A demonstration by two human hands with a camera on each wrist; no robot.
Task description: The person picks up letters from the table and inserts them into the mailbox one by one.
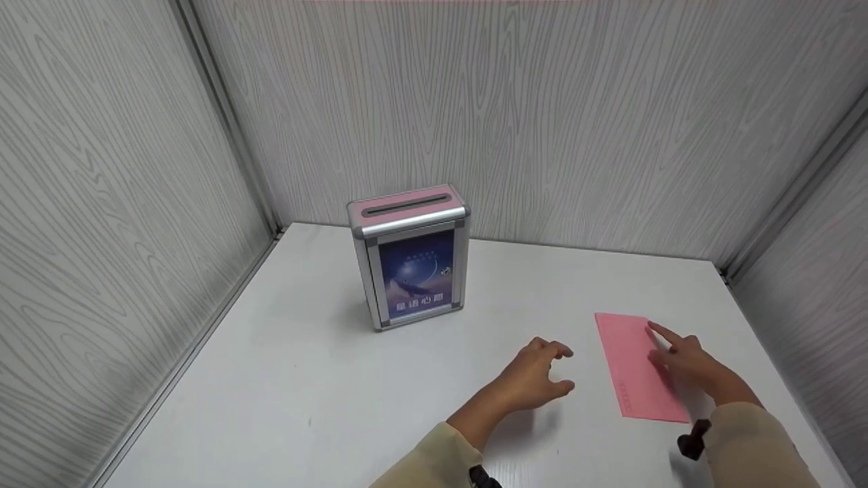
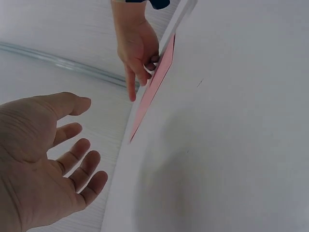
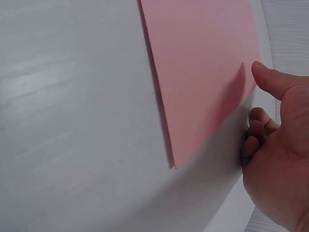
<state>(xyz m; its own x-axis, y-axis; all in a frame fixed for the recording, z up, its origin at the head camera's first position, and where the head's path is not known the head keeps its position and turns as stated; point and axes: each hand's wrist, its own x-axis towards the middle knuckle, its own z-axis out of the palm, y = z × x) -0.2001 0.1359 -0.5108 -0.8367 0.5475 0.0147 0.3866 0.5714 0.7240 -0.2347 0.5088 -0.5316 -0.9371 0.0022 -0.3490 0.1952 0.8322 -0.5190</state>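
Note:
A pink envelope (image 1: 627, 366) lies on the white table at the right, small print near its lower left corner. My right hand (image 1: 692, 366) is at its right edge; the index finger extends to the far right corner, while the other fingers curl in beside the edge. In the right wrist view, the thumb (image 3: 275, 81) reaches over the envelope's edge. My left hand (image 1: 532, 379) hovers left of the envelope, palm turned toward it, fingers loosely bent and holding nothing. Spread fingers of this left hand (image 2: 48, 159) show in the left wrist view.
A silver-framed box (image 1: 417, 261) with a slot in its pink top and a dark blue front panel stands upright toward the back, left of the hands. Grey wood-grain walls (image 1: 488, 115) enclose the white table (image 1: 285, 379) at the back and both sides.

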